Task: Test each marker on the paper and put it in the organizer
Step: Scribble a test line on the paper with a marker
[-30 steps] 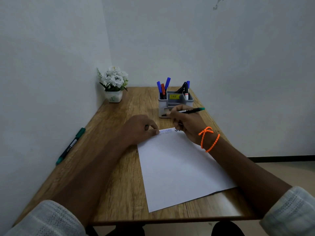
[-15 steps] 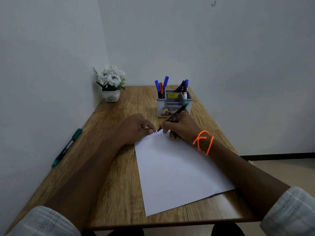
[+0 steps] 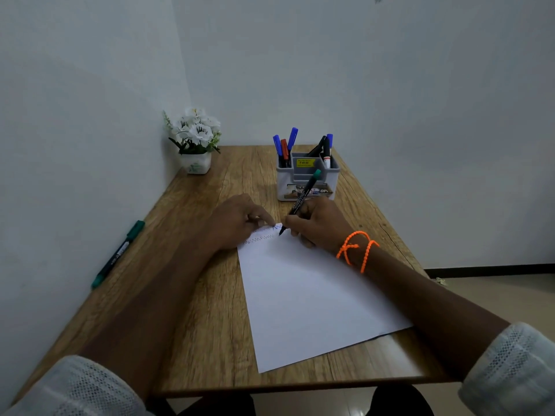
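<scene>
A white sheet of paper (image 3: 312,298) lies on the wooden table (image 3: 192,295). My right hand (image 3: 318,223) grips a black marker with a green end (image 3: 304,197), its tip touching the paper's far edge beside zigzag scribbles (image 3: 259,239). My left hand (image 3: 240,220) presses its fingertips on the paper's top left corner. A grey organizer (image 3: 307,181) stands just beyond my hands and holds several blue, red and black markers. Another green-capped marker (image 3: 118,253) lies by the left wall.
A small white pot of white flowers (image 3: 195,139) stands in the table's far left corner. Walls close off the left and back sides. The floor (image 3: 498,292) shows past the table's right edge.
My right hand turned the marker from lying level to tip-down and set its tip on the paper's top edge. The left hand stayed on the corner.
</scene>
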